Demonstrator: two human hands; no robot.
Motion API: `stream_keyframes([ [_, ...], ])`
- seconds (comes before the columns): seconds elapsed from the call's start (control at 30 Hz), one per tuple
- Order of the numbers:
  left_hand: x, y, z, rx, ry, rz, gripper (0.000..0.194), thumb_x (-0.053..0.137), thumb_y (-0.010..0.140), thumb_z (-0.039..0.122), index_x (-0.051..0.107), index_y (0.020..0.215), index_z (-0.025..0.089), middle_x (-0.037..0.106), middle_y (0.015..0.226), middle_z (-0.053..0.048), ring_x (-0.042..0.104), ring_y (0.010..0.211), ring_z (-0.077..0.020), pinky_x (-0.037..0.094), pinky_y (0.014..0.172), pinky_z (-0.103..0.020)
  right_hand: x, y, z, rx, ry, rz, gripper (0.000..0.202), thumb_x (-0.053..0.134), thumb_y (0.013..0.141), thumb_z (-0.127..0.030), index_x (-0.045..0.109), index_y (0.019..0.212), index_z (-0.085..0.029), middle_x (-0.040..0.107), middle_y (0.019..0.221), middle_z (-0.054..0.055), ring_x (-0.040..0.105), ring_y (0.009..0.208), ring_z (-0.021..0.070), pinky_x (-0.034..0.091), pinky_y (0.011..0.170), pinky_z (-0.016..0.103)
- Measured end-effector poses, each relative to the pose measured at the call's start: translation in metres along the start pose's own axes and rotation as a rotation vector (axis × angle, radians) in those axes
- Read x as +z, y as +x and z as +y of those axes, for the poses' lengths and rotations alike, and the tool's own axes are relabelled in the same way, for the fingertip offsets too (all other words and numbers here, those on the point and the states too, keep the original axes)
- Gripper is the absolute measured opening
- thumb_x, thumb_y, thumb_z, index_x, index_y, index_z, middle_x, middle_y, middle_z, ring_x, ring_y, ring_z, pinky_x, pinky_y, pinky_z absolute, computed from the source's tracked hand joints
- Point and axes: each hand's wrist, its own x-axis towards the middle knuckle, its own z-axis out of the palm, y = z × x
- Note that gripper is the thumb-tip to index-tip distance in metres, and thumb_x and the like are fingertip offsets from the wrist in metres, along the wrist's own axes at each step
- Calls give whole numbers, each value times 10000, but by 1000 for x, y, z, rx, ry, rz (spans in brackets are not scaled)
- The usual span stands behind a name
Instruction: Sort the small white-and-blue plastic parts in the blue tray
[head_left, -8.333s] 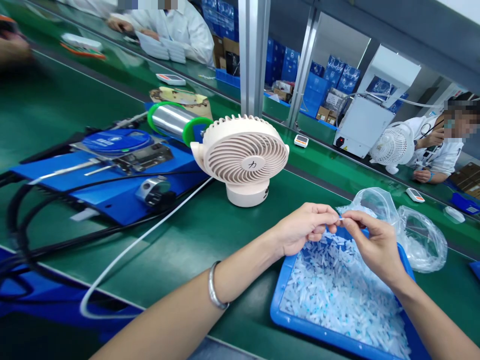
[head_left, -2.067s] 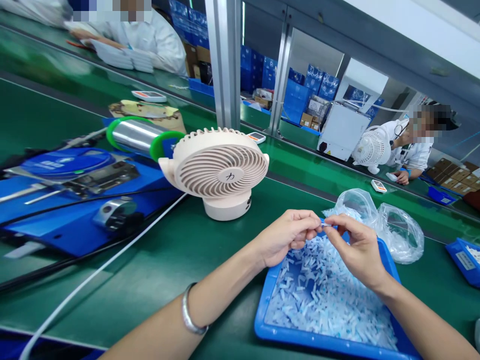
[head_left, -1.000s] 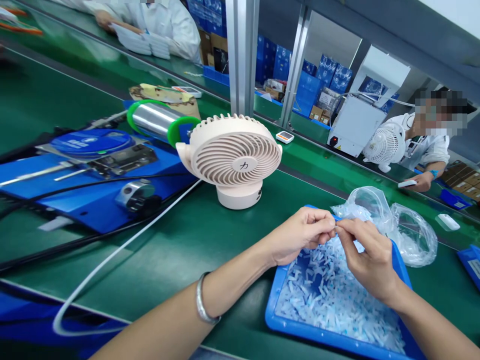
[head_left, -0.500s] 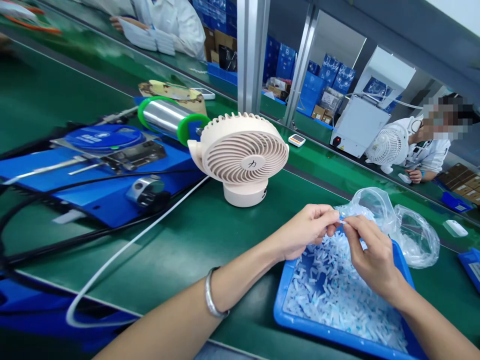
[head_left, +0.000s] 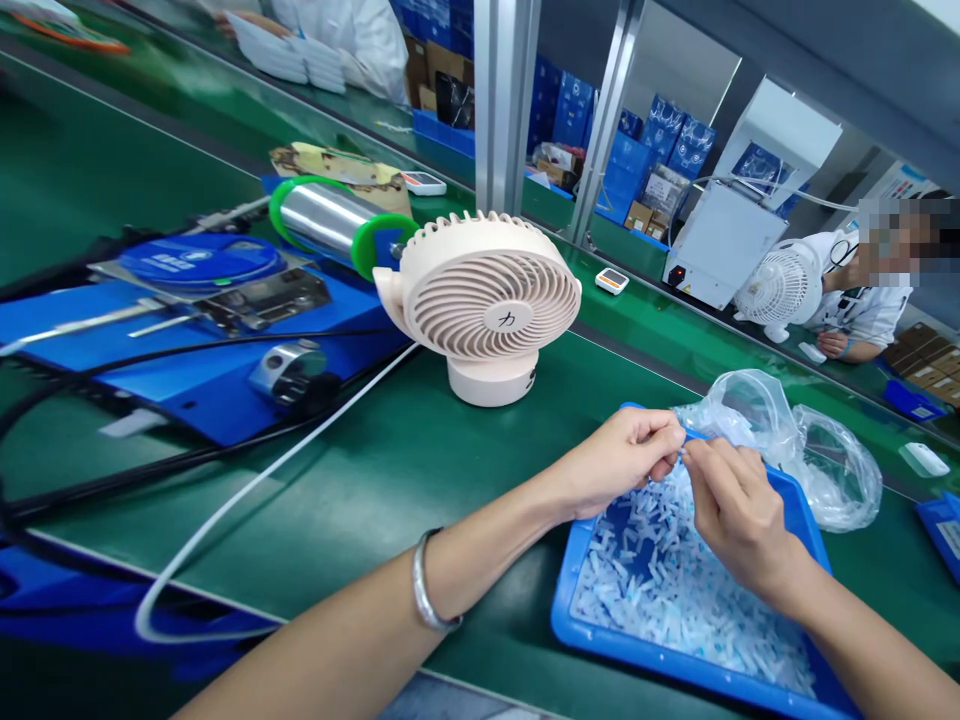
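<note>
Over the far edge of a blue tray [head_left: 637, 645], my left hand [head_left: 626, 455] and my right hand [head_left: 739, 510] meet at the fingertips. Both are pinched closed around something tiny that I cannot make out. Many small white and pale blue pieces [head_left: 675, 600] lie loose in the tray below them. A clear plastic bag [head_left: 836, 480] sits just behind the tray. To the left of my hands a cream-coloured fan [head_left: 495, 300] stands upright on the green table.
At the left are a blue fixture [head_left: 202, 390] with black cables, a metal roller [head_left: 322, 220] with green ends and a white cable [head_left: 285, 455]. Metal posts [head_left: 502, 120] rise behind the fan. Two people work across the line, one beside a white fan [head_left: 780, 285].
The view has shifted slightly. Both hands stay fingertip to fingertip over the tray; the small pale piece seen between them earlier is now mostly hidden, and my right fingers are more curled.
</note>
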Motion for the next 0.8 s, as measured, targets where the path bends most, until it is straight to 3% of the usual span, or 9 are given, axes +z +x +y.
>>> stream_keyframes([
  [0.17,2,-1,1,-4,47,12,312,417,792,274,353,509,159,333,426,62,254,401,-40,164,386,-183,1,-3,0,-21,-32,-5,144,409,796,-13,502,820,-120,479,574,27,384,535,138,282,519,279],
  [0.33,5,-1,3,2,68,50,327,429,790,260,376,485,154,340,408,62,282,386,-35,192,379,-180,2,-1,-2,17,-14,9,163,418,807,-36,499,723,-148,476,554,18,371,509,124,291,516,269],
  [0.53,-2,6,6,-126,-217,306,263,449,738,126,435,475,119,415,440,37,259,356,-4,155,349,-161,7,5,6,208,161,-19,167,469,827,-234,538,711,-135,531,582,24,458,534,114,363,529,250],
  [0.63,-7,9,9,-192,-365,382,222,444,669,31,466,457,93,498,494,-15,333,378,-7,231,357,-148,-2,7,15,338,329,-294,200,473,819,-292,570,717,-149,566,601,11,486,524,102,380,513,237],
  [0.73,-10,9,12,-220,-415,395,203,453,649,10,493,461,76,545,527,-61,440,435,-39,326,394,-147,-21,4,26,286,489,-668,160,506,797,-300,600,847,-181,621,758,13,540,584,98,416,545,229],
  [0.8,-10,9,13,-236,-448,402,208,456,653,7,493,460,76,559,541,-75,485,476,-56,369,427,-146,-36,-3,34,256,494,-801,201,538,775,-298,587,945,-200,624,849,22,556,618,102,433,565,230],
])
